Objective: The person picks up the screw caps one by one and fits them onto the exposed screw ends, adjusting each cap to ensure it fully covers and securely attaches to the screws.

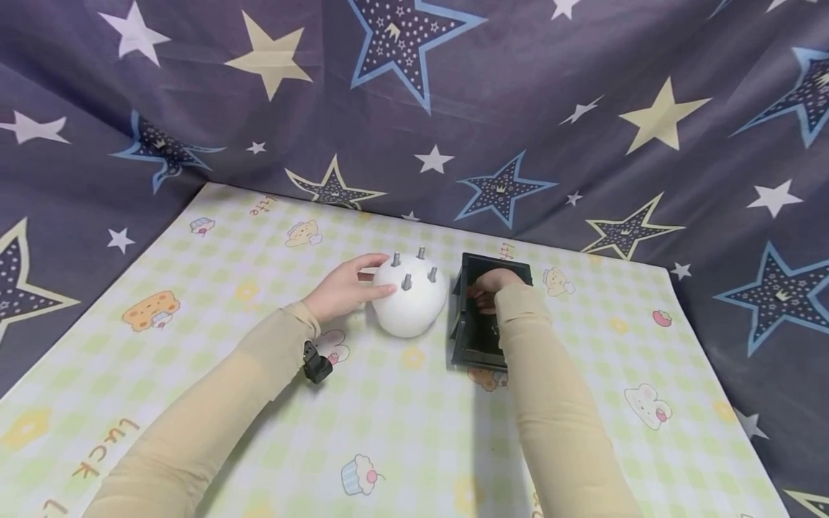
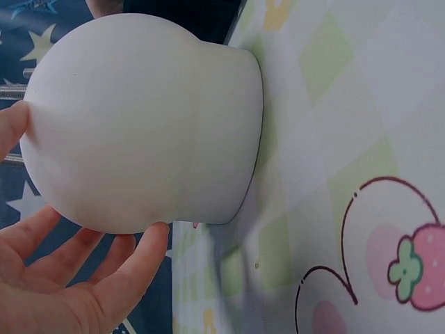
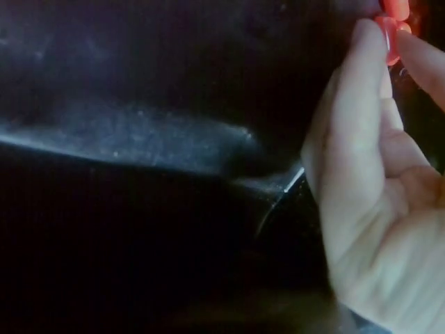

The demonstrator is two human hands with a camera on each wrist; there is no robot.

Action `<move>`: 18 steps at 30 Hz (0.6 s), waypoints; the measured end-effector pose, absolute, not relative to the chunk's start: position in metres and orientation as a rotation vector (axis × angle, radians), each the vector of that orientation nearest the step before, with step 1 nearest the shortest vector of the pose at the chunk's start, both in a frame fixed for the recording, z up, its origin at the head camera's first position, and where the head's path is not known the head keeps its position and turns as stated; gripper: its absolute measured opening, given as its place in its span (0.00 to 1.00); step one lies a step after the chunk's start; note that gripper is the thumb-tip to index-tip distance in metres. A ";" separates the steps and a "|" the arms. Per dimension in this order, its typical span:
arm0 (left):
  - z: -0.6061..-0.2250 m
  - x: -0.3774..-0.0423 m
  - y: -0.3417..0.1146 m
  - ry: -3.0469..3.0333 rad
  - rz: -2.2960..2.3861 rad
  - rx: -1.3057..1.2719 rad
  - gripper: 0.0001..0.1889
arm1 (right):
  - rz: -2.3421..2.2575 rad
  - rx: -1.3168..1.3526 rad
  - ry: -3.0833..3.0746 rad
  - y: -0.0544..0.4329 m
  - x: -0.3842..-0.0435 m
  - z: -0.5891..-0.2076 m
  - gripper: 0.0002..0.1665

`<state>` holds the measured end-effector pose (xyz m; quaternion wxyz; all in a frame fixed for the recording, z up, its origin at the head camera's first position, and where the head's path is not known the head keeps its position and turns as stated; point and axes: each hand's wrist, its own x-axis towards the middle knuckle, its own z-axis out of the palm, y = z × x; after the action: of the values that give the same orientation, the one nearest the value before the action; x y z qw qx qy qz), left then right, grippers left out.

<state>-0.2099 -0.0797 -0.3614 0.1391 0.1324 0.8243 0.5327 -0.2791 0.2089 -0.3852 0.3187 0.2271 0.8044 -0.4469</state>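
Note:
A white ball-shaped body (image 1: 411, 309) stands on a short, wide neck, with several threaded metal studs (image 1: 406, 282) sticking up from its top. My left hand (image 1: 340, 288) holds it from the left, thumb on the near side and fingers behind. In the left wrist view the fingertips lie along the white surface. To the right, my right hand (image 1: 497, 284) reaches down inside a black plastic bin (image 1: 476, 357). The right wrist view shows thumb and forefinger pinching a small red plastic piece (image 3: 389, 42), with more red right beside it at the frame's edge.
A checked tablecloth (image 1: 414, 424) with cartoon prints covers the table. Dark cloth with stars (image 1: 401, 165) hangs along the back and sides. On the left sleeve's cuff sits a small black clip-like device (image 1: 316, 363).

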 end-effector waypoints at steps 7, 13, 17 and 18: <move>-0.362 -0.211 -0.080 2.384 1.536 0.378 0.36 | -1.296 0.623 2.057 0.189 -0.241 -0.334 0.05; -0.361 -0.210 -0.079 2.374 1.536 0.371 0.36 | -1.325 0.648 2.050 0.198 -0.252 -0.348 0.07; -0.362 -0.211 -0.079 2.379 1.541 0.377 0.36 | -1.355 0.563 1.990 0.216 -0.279 -0.378 0.06; -0.362 -0.211 -0.078 2.379 1.541 0.378 0.35 | -1.359 0.549 1.977 0.221 -0.286 -0.386 0.07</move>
<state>-0.2109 -0.0785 -0.3616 0.1403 0.1310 0.8237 0.5336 -0.2859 0.2209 -0.3861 0.3337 0.2101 0.7573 -0.5205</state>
